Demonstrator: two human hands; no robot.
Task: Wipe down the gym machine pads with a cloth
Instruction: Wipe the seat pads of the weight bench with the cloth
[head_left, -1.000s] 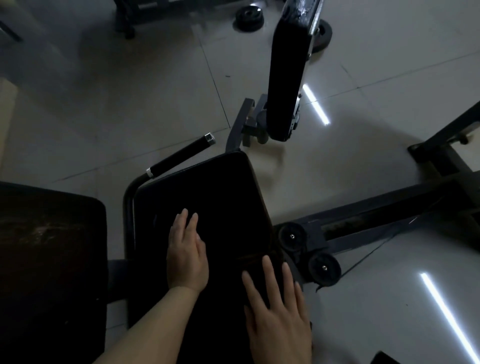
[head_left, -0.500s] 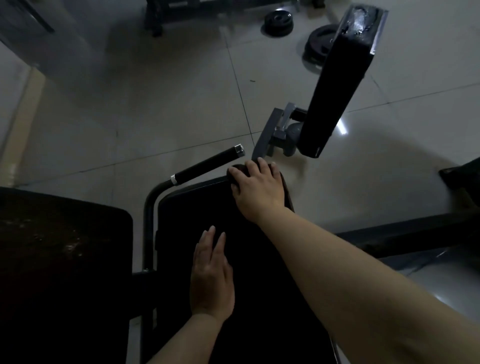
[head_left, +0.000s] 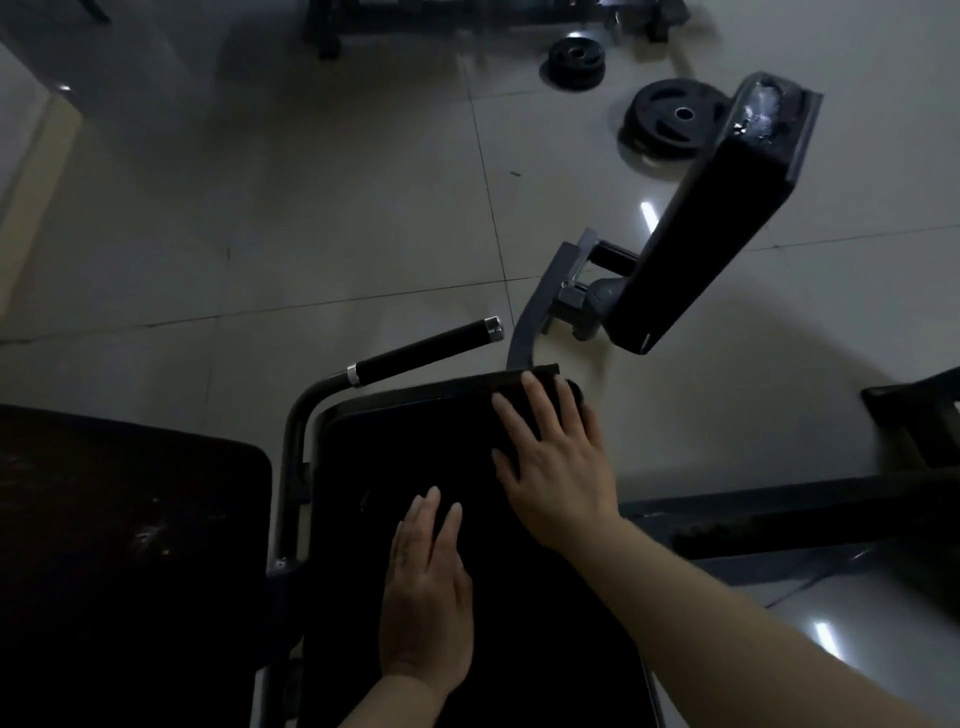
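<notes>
Lower centre of the frame: my left hand (head_left: 427, 603) is lying flat, fingers straight, bracing the firm seat pad (head_left: 415, 457). Just right, my right hand (head_left: 558, 462) is pressing a dark cloth (head_left: 524, 382) flat, spread-fingered; it looks soft and light, best pinned under the palm.

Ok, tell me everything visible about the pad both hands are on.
The seat pad is a black, smooth, vinyl-looking cushion with rounded corners, lying flat on a grey tube frame. The left hand rests flat mid-pad; the right hand presses a dark cloth at its far edge. Too dim to judge cleanliness.
</notes>
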